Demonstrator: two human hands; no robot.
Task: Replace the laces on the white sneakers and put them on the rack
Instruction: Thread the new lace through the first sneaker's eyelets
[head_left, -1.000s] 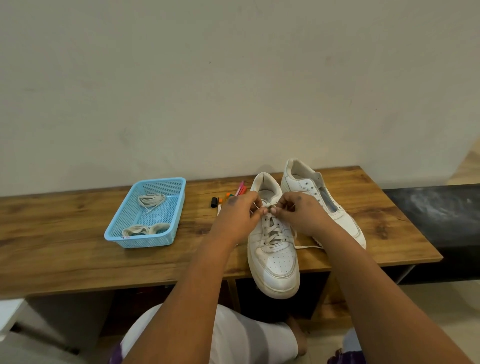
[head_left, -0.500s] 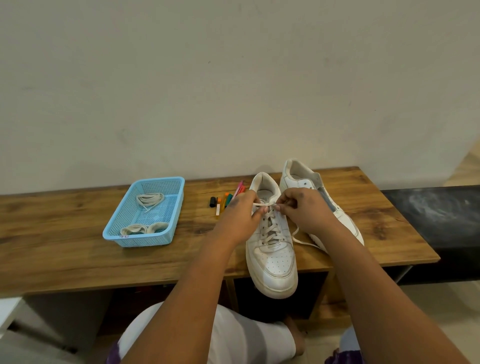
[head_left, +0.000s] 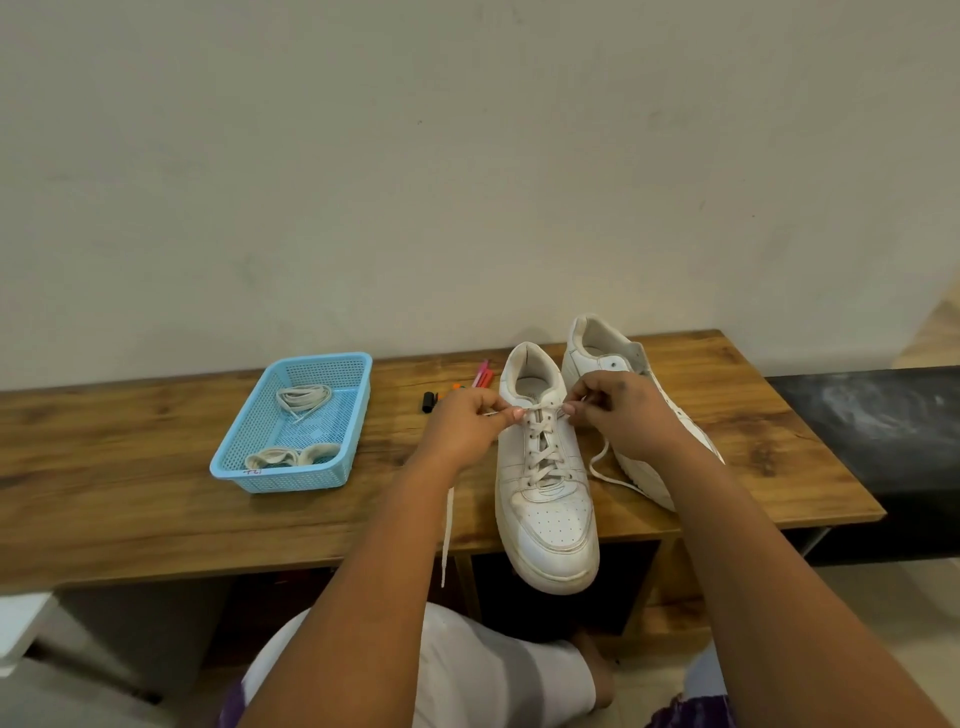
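Fingertips of the left hand (head_left: 462, 423) and right hand (head_left: 621, 415) each pinch the lace (head_left: 543, 457) taut at the top eyelets, steadying the sneaker (head_left: 545, 499) overhanging the bench's (head_left: 130, 499) front edge.

A plain off-white wall (head_left: 467, 182) rises behind the wooden table (head_left: 130, 499); a dark bench (head_left: 872, 415) adjoins it, over pale floor (head_left: 883, 597).

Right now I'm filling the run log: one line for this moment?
step: lacing | left hand: pinching lace | right hand: pinching lace | near sneaker: top eyelets
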